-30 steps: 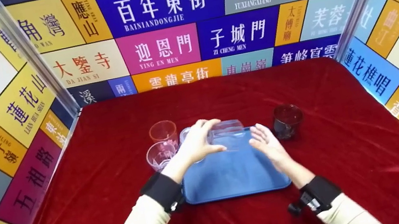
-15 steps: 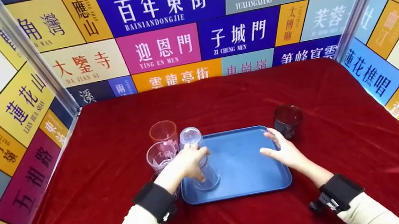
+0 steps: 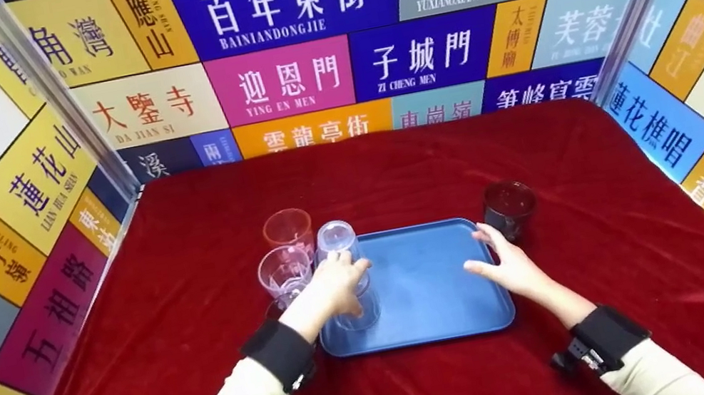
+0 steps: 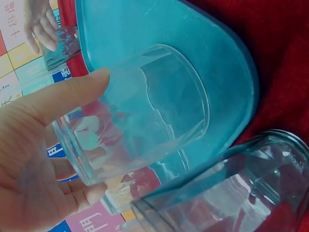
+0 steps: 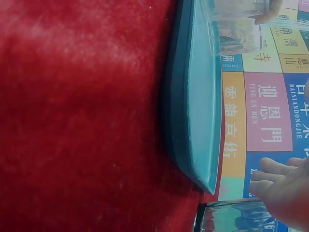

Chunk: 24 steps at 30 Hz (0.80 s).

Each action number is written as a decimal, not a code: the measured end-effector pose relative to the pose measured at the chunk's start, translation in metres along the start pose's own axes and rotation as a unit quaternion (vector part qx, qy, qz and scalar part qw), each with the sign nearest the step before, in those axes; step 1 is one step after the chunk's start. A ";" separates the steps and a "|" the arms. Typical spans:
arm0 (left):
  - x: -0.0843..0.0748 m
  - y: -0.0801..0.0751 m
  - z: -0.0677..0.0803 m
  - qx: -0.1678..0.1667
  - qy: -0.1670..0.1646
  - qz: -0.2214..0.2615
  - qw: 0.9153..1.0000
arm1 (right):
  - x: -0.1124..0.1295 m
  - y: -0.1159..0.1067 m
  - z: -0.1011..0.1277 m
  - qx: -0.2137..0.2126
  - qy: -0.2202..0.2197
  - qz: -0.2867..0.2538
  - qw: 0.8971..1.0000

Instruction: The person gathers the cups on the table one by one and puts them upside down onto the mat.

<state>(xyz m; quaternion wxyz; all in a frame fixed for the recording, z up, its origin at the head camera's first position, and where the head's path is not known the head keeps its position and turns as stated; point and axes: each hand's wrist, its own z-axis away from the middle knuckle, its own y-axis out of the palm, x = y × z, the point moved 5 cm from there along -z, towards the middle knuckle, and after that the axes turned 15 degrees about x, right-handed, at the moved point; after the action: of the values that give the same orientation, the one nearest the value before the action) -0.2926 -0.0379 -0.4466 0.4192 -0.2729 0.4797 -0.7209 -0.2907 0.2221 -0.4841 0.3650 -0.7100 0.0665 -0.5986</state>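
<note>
Nearest the camera, two cream sleeves with black wrist straps reach in over the red cloth (image 3: 198, 311). The left hand (image 3: 332, 288) curls its thumb and fingers round a clear cup (image 3: 345, 271) that stands upside down on the near left part of the blue tray (image 3: 442, 297), its mouth on the tray floor and its base up; the left wrist view shows the thumb (image 4: 72, 94) lying along the cup's wall (image 4: 145, 116) and the other fingers wrapped round its far side. The right hand (image 3: 509, 264) is over the right rim of the tray with its fingers spread and fairly straight, holding nothing; whether it touches the rim cannot be told. In the right wrist view its fingertips (image 5: 270, 176) show just above the rim of the dark cup (image 5: 231, 217). Just left of the tray stands a clear cup with a pink tint (image 3: 284, 274), upright, close beside the left hand. Behind it, a little farther off, is an upright orange-tinted cup (image 3: 288, 229). Off the tray's far right corner the dark cup (image 3: 508, 207) stands upright on the cloth, just beyond the right hand's fingertips. Farthest away, walls of coloured street-name panels (image 3: 294, 77) close in the table on three sides.
</note>
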 end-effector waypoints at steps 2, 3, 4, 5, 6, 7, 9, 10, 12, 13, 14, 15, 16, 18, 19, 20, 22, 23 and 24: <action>0.000 0.001 -0.001 -0.003 -0.006 -0.008 1.000 | -0.001 -0.001 0.001 -0.001 -0.001 -0.002 1.000; 0.000 0.001 -0.001 -0.006 -0.008 -0.013 1.000 | -0.001 -0.001 0.001 -0.002 -0.002 -0.002 1.000; 0.000 0.001 -0.001 -0.009 -0.010 -0.015 1.000 | -0.001 -0.002 0.002 -0.003 -0.002 -0.002 1.000; 0.001 0.001 -0.001 -0.012 -0.013 -0.016 1.000 | -0.002 -0.002 0.002 -0.004 -0.003 -0.003 1.000; 0.001 0.001 -0.001 -0.014 -0.015 -0.017 1.000 | -0.002 -0.002 0.003 -0.005 -0.003 -0.004 1.000; 0.002 0.001 -0.001 -0.017 -0.018 -0.018 1.000 | -0.003 -0.003 0.003 -0.007 -0.003 -0.004 1.000; 0.003 0.002 -0.001 -0.021 -0.024 -0.022 0.999 | -0.004 -0.003 0.004 -0.011 -0.003 -0.006 1.000; 0.003 0.002 -0.001 -0.020 -0.027 -0.024 0.999 | -0.004 -0.003 0.004 -0.013 -0.003 -0.007 1.000; 0.004 0.003 -0.001 -0.022 -0.030 -0.028 0.999 | -0.005 -0.002 0.004 -0.014 -0.003 -0.009 1.000; 0.004 0.002 -0.001 -0.023 -0.030 -0.029 0.999 | -0.006 -0.002 0.004 -0.015 -0.002 -0.010 1.000; 0.004 0.002 0.000 -0.024 -0.030 -0.030 0.999 | -0.006 -0.002 0.004 -0.014 0.000 -0.011 1.000; 0.004 0.002 0.000 -0.025 -0.031 -0.031 0.999 | -0.006 -0.002 0.004 -0.013 0.001 -0.011 1.000; 0.004 0.002 0.000 -0.027 -0.033 -0.030 0.999 | -0.006 -0.002 0.004 -0.011 -0.001 -0.012 1.000; 0.005 0.001 0.001 -0.029 -0.036 -0.027 0.999 | -0.007 -0.002 0.004 -0.011 -0.002 -0.013 1.000; 0.005 0.001 0.001 -0.029 -0.038 -0.026 0.999 | -0.007 -0.002 0.005 -0.011 -0.005 -0.013 1.000; 0.006 0.002 0.002 -0.029 -0.040 -0.025 0.998 | -0.007 -0.002 0.005 -0.010 -0.007 -0.013 1.000; 0.006 0.002 0.002 -0.030 -0.043 -0.024 0.998 | -0.007 -0.003 0.006 -0.012 -0.008 -0.012 1.000; 0.006 0.002 0.002 -0.030 -0.042 -0.023 0.998 | -0.008 -0.003 0.006 -0.014 -0.006 -0.013 1.000; 0.006 0.002 0.002 -0.031 -0.042 -0.024 0.998 | -0.008 -0.004 0.007 -0.016 -0.005 -0.013 1.000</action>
<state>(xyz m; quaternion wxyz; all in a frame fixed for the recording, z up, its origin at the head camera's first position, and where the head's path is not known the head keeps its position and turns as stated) -0.2934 -0.0446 -0.4479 0.4130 -0.3275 0.4772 -0.7032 -0.2882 0.2321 -0.4883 0.3464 -0.7195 0.0652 -0.5984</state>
